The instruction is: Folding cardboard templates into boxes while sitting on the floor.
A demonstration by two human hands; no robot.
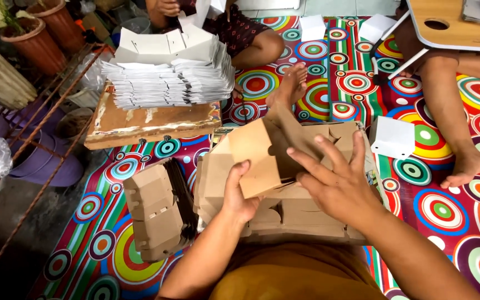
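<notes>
My left hand (239, 191) grips the lower edge of a half-folded brown cardboard box (259, 153), thumb on its front panel. My right hand (337, 180) rests on the box's right side, fingers spread across its open flaps. The box is held over a low pile of flat brown cardboard blanks (301, 219) lying on my lap. To my left sits a stack of folded brown boxes (154, 208) on the mat.
A tall stack of white box blanks (168, 78) rests on a worn wooden board (151, 125). Other people sit on the circle-patterned mat (445, 211): a foot (290, 83), a leg (451, 116). White folded boxes (394, 137), a small wooden table (456, 25), plant pots (40, 39).
</notes>
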